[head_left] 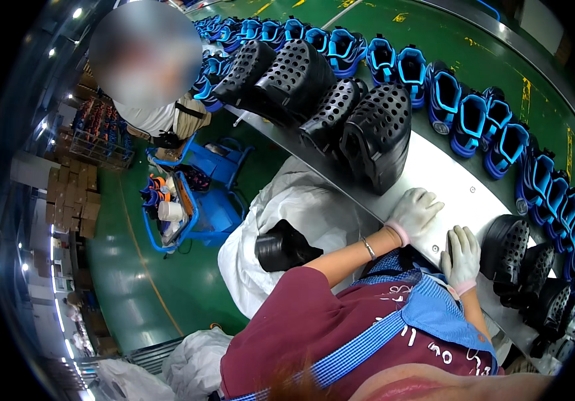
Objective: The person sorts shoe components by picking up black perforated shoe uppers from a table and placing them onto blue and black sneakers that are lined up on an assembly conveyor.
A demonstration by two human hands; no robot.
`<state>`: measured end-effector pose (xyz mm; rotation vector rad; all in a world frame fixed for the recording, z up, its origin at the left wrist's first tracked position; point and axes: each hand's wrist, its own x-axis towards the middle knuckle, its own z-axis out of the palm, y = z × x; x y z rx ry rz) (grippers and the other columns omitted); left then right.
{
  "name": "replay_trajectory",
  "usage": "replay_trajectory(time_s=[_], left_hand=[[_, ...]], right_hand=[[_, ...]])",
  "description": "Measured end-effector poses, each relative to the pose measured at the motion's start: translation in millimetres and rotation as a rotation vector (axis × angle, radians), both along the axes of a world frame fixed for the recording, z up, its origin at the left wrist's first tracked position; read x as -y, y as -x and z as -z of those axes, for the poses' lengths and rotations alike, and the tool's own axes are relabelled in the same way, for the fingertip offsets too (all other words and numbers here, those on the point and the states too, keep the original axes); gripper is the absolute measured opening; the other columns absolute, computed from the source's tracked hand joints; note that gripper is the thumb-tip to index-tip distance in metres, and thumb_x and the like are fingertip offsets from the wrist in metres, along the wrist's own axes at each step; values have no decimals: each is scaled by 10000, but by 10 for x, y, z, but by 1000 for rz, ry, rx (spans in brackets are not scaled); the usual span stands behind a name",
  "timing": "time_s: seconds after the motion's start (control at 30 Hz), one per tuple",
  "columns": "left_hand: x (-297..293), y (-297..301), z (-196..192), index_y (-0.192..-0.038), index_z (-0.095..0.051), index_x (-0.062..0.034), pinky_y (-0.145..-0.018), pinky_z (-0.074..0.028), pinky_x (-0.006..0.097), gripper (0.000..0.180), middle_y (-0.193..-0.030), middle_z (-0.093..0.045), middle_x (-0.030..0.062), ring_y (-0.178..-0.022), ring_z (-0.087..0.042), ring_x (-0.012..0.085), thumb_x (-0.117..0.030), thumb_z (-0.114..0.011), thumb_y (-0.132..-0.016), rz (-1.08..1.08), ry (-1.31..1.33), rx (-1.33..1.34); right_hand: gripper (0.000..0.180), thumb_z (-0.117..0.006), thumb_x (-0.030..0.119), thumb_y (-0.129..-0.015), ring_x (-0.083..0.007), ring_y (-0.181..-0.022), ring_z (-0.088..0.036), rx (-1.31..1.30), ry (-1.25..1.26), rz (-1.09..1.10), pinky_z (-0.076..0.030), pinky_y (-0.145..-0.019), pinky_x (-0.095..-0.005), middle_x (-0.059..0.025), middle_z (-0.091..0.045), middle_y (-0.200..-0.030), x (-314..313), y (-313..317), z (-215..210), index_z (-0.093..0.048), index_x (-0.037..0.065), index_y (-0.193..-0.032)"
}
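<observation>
My left hand (416, 215), in a white glove with a pink cuff, rests on a white board (458, 177) with its fingers loosely bent and nothing visible in them. Beside it, my right hand (462, 257), gloved the same way, lies near the board's close edge with fingers stretched out. Just beyond my left hand stand large stacks of black, shoe-shaped plastic pieces (379, 134) full of round holes. More such black perforated pieces (506, 248) stand to the right of my right hand.
Blue-and-black shoes (446, 100) line the bench's far side. Left of the bench, a large white bag (247, 250) holds black pieces (286, 247). A blue cart (215, 220) carries shoes and a white tub (170, 212). Another person (157, 120) is at the far left; cartons (74, 197) are stacked behind.
</observation>
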<state>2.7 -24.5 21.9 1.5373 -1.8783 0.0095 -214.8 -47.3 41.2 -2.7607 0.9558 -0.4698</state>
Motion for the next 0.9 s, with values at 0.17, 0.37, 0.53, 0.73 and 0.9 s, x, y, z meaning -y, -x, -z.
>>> replay_trajectory(time_s=[0.17, 0.37, 0.53, 0.73, 0.9], left_hand=[[-73, 40, -22, -1066, -644, -88, -895, -446, 393, 300, -1081, -579, 86, -1016, -540, 276, -124, -619, -769, -44, 80, 17], [-119, 110, -105, -1070, -641, -80, -875, -455, 405, 302, -1097, -588, 103, -1018, -549, 296, -105, -614, -770, -46, 44, -11], [-29, 117, -81, -1064, -639, -74, -883, -446, 415, 297, -1089, -591, 107, -1008, -549, 295, -116, -602, -772, -35, 18, -15], [-141, 142, -73, -1077, -642, -81, -863, -442, 408, 299, -1105, -594, 105, -1038, -554, 285, -116, -608, -782, -54, 18, -11], [-66, 73, -88, -1091, -630, -67, -861, -448, 397, 320, -1112, -586, 105, -1051, -544, 276, -127, -611, -777, 22, 1, 1]], right_hand=[[452, -625, 155, -770, -362, -1214, -464, 63, 22, -21, -364, -1028, -476, -160, -541, -1272, 16, 45, 61, -577, 12, -1196], [438, -614, 131, -764, -359, -1205, -472, 103, 15, -18, -370, -1026, -469, -154, -546, -1260, 30, 77, 117, -586, 17, -1186], [414, -592, 101, -790, -366, -1197, -481, 97, 8, -33, -381, -1011, -468, -154, -546, -1262, 78, 87, 146, -575, 14, -1195], [370, -613, 82, -766, -349, -1176, -502, 155, -45, -15, -386, -1007, -461, -145, -572, -1223, 87, 28, 64, -610, 24, -1131], [310, -605, 50, -777, -323, -1149, -526, 186, -44, 9, -398, -996, -437, -132, -596, -1185, 169, -12, 38, -632, 23, -1085]])
